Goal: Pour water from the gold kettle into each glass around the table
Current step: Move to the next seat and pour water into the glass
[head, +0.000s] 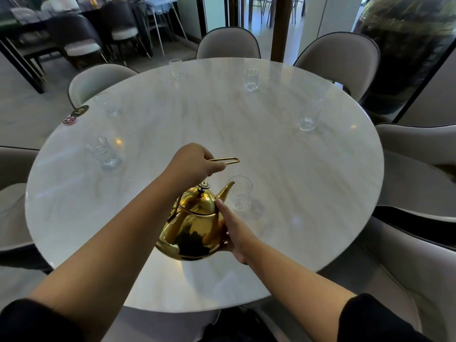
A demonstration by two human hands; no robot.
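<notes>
water level in near glass unreadable; glasses at 9 o'clock and 10 o'clock blurred.

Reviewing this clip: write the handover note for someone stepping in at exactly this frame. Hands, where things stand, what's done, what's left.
Left hand: gripping the gold kettle by its raised handle.
Right hand: steadying the kettle's body from the side.
Kettle is tilted, spout at the rim of the nearest glass; no stream is visible.
Five more glasses stand around the marble table: left, far left, back, back centre, right. Their fill levels cannot be read.
Left: finish this glass, then check and fill the rest.
</notes>
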